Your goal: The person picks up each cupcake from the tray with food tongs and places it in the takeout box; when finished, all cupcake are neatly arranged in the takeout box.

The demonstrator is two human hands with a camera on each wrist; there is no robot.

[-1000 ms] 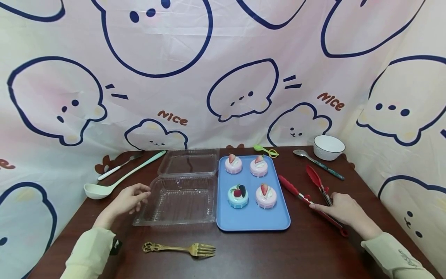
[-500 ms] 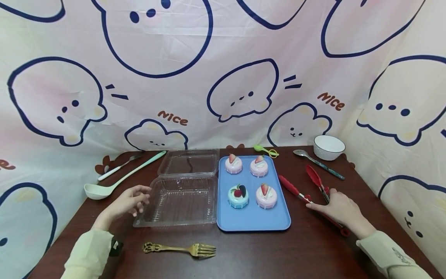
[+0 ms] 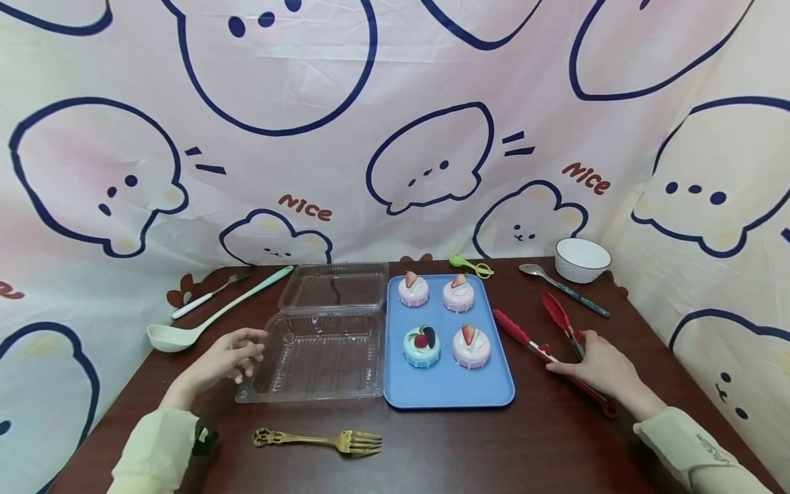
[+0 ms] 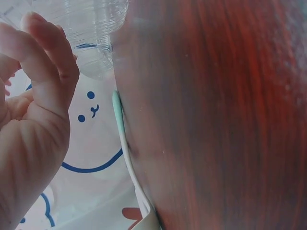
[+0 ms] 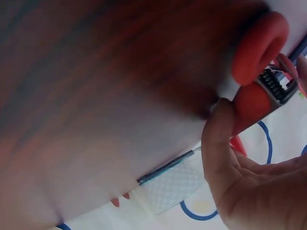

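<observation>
My right hand (image 3: 607,368) grips the red-and-steel tongs (image 3: 520,332) on the right side of the table, thumb toward one arm and fingers by the other. In the right wrist view the tongs' red ring (image 5: 263,50) shows beyond the fingers, their two arms spread in the head view. My left hand (image 3: 222,362) hovers with loosely bent fingers at the left edge of a clear plastic box (image 3: 321,396), holding nothing. The box's lid lies folded back. Beside it, a blue tray (image 3: 432,392) bears a blue cake (image 3: 422,353) and several pink cakes (image 3: 472,352) topped with strawberry.
A gold fork (image 3: 321,440) lies in front. At left are a pale ladle (image 3: 185,336) and a white-handled fork (image 3: 197,304). A white bowl (image 3: 581,261), a spoon (image 3: 570,291) and a small green-yellow utensil (image 3: 472,265) lie toward the back, near the patterned cloth.
My right hand has shifted slightly over the tongs, which stay in the same place. The left hand has hardly moved.
</observation>
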